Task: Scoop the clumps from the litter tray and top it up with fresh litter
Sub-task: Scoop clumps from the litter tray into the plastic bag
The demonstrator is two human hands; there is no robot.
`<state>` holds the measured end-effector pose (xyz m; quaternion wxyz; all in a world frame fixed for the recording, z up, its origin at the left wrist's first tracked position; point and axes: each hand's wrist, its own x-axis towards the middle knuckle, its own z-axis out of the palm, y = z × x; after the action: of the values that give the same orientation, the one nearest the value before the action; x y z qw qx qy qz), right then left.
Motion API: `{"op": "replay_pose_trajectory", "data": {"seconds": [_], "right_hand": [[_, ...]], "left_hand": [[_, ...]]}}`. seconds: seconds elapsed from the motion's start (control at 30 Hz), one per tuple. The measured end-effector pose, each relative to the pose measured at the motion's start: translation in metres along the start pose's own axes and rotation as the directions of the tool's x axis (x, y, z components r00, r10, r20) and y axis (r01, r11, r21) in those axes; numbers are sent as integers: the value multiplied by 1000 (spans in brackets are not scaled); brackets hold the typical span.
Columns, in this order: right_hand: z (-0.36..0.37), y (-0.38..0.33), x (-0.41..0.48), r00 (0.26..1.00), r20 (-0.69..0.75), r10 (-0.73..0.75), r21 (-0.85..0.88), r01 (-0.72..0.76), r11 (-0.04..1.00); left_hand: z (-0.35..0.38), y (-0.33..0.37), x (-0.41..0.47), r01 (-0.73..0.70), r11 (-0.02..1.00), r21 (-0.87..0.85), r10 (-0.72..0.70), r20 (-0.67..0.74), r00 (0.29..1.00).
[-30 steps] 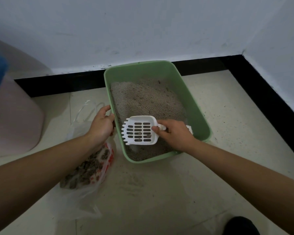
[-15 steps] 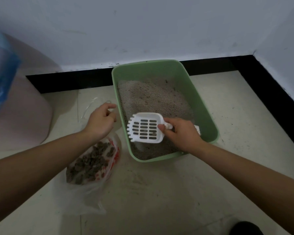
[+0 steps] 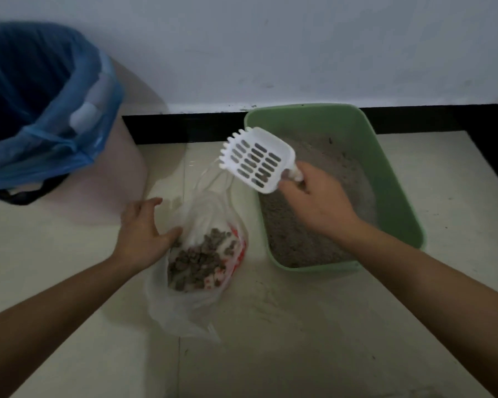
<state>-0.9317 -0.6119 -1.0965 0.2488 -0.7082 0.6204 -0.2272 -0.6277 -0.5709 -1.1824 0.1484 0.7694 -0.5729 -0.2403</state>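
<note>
Head view: a right hand (image 3: pixel 319 202) holds a white slotted scoop (image 3: pixel 258 160) above the left rim of a green litter tray (image 3: pixel 385 156).
Its fingers clamp the handle, the sensible hold; the scoop looks light and stiff. The left hand (image 3: pixel 143 231), fingers apart, touches the floppy plastic bag (image 3: pixel 184 305) of clumps (image 3: pixel 202 259).

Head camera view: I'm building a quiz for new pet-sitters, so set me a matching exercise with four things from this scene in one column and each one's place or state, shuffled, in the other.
Things:
1. white litter scoop
2. green litter tray
3. clear plastic bag
4. blue bin liner

Places or states:
a. lies on the floor, holding dark clumps
b. far left, lining a bin
c. held up in the right hand
d. stands by the black skirting, holding grey litter

Pairs: 1-c; 2-d; 3-a; 4-b.
</note>
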Motion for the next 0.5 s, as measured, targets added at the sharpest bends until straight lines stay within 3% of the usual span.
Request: {"op": "replay_pose_trajectory", "data": {"seconds": [0.07, 0.1, 0.17, 0.23, 0.3, 0.4, 0.5], "right_hand": [[18, -23, -5, 977, 96, -191, -212, 208, 955], [30, -30, -11, 952, 169, -254, -370, 300, 879], [56, -39, -27, 868, 374, -327, -624, 496, 604], [74, -39, -43, 785, 509, -354, -670, 619, 409], [74, -34, -46, 770, 511, -382, -672, 635, 381], [62, -30, -36, 822, 398, -407, -698, 559, 447], [65, -21, -36, 766, 435, -473, -637, 633, 440]], "left_hand": [[3, -15, -10, 106, 991, -79, -100, 65, 993], [3, -18, -13, 155, 975, -158, -145, 76, 987], [5, -22, -17, 241, 933, -268, -233, 59, 971], [5, -23, -16, 292, 888, -355, -298, 37, 954], [6, -23, -13, 314, 852, -419, -326, 45, 944], [7, -20, -11, 295, 847, -443, -315, 29, 949], [10, -18, -10, 288, 841, -459, -317, 13, 948]]}}
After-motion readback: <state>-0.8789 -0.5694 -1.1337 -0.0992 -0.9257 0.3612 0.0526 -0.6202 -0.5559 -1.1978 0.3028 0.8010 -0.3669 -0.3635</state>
